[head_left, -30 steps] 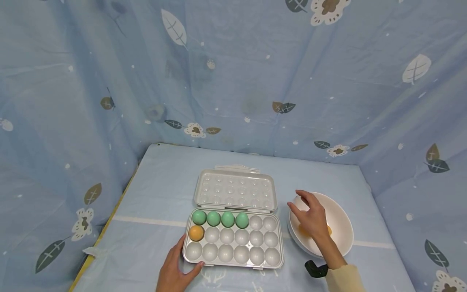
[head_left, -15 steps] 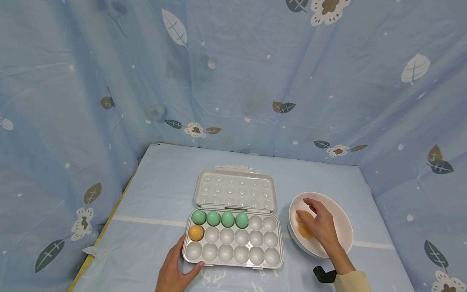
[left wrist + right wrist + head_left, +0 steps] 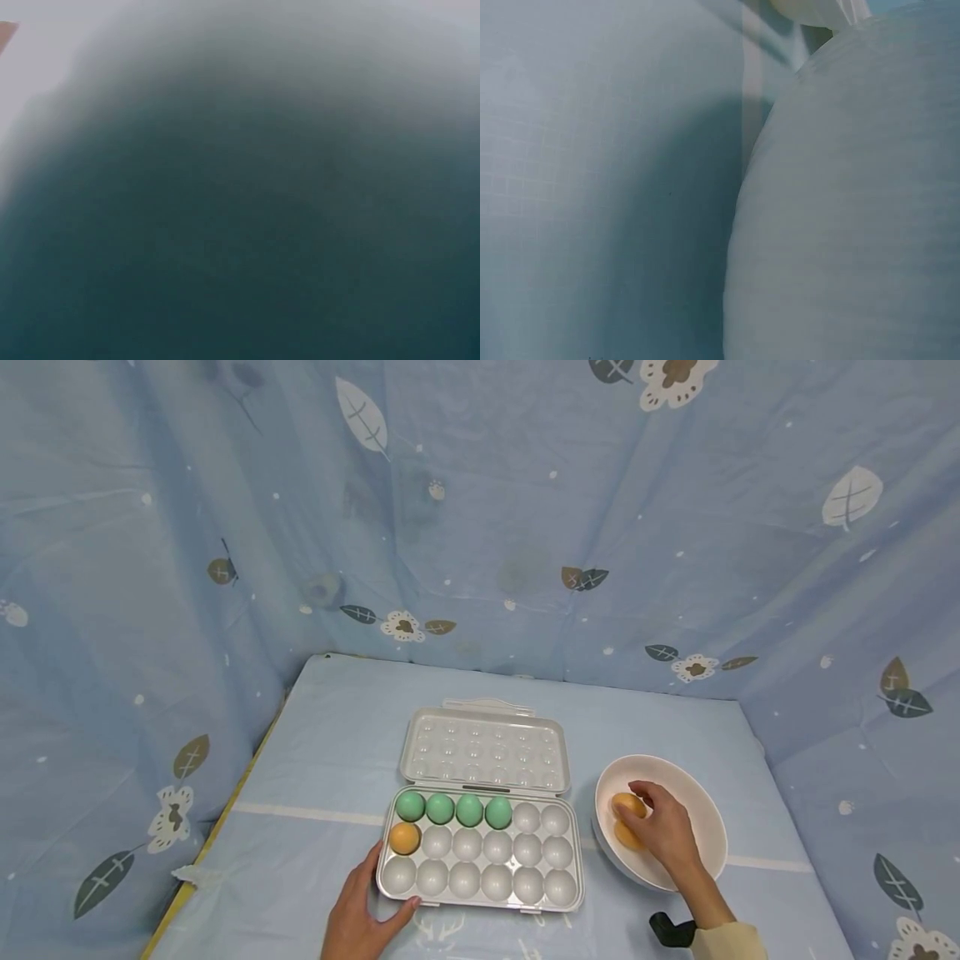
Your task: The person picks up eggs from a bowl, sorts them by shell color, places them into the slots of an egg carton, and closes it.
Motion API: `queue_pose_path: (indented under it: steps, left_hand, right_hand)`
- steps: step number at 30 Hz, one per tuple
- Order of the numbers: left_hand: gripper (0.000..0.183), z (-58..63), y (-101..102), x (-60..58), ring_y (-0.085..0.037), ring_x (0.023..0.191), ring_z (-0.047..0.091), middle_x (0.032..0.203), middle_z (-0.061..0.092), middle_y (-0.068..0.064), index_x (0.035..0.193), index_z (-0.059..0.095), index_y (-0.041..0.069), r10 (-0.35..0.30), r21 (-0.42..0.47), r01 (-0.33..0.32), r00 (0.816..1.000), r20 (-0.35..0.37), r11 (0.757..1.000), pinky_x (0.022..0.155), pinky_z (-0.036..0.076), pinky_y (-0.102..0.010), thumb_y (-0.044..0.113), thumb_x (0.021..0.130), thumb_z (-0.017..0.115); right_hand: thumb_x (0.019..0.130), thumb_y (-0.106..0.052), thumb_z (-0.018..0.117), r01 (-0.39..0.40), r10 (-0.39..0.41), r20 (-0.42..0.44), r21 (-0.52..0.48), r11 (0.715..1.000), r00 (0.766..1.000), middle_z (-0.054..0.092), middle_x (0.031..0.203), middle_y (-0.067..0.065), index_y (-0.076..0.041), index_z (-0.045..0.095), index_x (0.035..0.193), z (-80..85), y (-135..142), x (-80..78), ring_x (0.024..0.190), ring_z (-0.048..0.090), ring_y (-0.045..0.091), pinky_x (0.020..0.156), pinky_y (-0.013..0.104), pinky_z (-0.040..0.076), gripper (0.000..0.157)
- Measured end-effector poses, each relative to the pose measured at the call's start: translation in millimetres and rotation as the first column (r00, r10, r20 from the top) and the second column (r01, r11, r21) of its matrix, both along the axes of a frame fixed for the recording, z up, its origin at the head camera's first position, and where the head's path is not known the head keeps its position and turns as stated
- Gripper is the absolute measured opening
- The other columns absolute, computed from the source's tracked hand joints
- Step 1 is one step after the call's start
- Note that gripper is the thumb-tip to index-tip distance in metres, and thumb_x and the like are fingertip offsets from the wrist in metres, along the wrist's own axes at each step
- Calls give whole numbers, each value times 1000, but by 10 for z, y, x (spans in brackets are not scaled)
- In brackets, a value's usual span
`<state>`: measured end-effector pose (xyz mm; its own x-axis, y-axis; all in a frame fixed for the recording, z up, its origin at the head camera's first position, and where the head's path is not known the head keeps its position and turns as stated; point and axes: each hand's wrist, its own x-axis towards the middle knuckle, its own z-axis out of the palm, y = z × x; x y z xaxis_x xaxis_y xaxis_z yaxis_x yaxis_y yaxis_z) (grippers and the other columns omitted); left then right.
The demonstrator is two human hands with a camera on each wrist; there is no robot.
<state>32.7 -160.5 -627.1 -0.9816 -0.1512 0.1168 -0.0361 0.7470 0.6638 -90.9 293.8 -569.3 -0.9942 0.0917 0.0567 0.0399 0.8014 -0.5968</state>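
In the head view, my right hand (image 3: 667,831) reaches into a white bowl (image 3: 705,814). Its thumb and fingers pinch an orange egg (image 3: 627,802); a second orange egg (image 3: 626,836) lies just below, partly behind the thumb. My left hand (image 3: 358,914) rests at the front left corner of a grey egg box (image 3: 480,900), fingers along its side and thumb at the front edge. Several green eggs (image 3: 469,810) fill part of the back row. One orange egg (image 3: 404,838) sits at the left of the middle row. The left wrist view is a dark blur.
The box's lid (image 3: 483,747) lies folded back behind it. A black curved object (image 3: 671,931) shows by the right wrist. Blue patterned cloth (image 3: 480,527) hangs behind and beside the table (image 3: 315,743). A pale rounded surface (image 3: 855,210) fills much of the right wrist view.
My right hand has moved down and right into the bowl, and its thumb and fingers have closed on an orange egg. The left hand and egg box stay where they were.
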Motion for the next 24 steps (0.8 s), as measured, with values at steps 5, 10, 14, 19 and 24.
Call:
queue_pose_path:
  steps: [5, 10, 14, 19, 24]
  left_hand:
    - [107, 2, 6, -5, -33, 124, 61, 135, 60, -16, 156, 39, 11, 2, -4, -2, 1000, 8, 1000, 101, 53, -54, 52, 73, 91]
    - [107, -3, 6, -7, -32, 124, 61, 135, 61, -15, 156, 40, 10, 1, -9, -1, 1000, 1, 1000, 101, 53, -53, 52, 73, 92]
    - [107, 3, 2, -4, -32, 124, 61, 135, 61, -15, 156, 40, 10, 2, -5, -2, 1000, -1, 1000, 101, 53, -53, 51, 72, 92]
    - [107, 20, 3, 2, -32, 123, 61, 135, 60, -15, 157, 39, 11, 1, 0, -1, 1000, 5, 1000, 101, 53, -53, 52, 72, 92]
    - [107, 26, 9, 10, -31, 122, 62, 134, 61, -15, 156, 40, 11, 7, -5, -7, 1000, -22, 1000, 100, 53, -53, 50, 71, 93]
  right_hand:
    - [88, -21, 82, -3, 2, 34, 32, 999, 999, 67, 123, 24, 4, 62, 130, -19, 12, -17, 108, 62, 39, 99, 56, 53, 53]
    - [89, -20, 80, -15, 8, 95, 68, 998, 995, 65, 125, 22, 1, 61, 133, -17, 14, -41, 104, 61, 34, 98, 54, 54, 52]
    - [89, -22, 81, -34, 24, 121, 82, 996, 992, 66, 125, 21, 0, 61, 133, -5, -5, -50, 103, 60, 34, 98, 55, 53, 53]
    - [88, -23, 82, -33, 22, 112, 94, 995, 993, 67, 124, 20, -1, 63, 131, 17, -27, -44, 102, 60, 33, 98, 55, 53, 52]
    - [89, -24, 81, -9, 1, 100, 72, 997, 995, 67, 125, 21, -1, 62, 130, 63, -29, -37, 107, 62, 36, 100, 56, 53, 51]
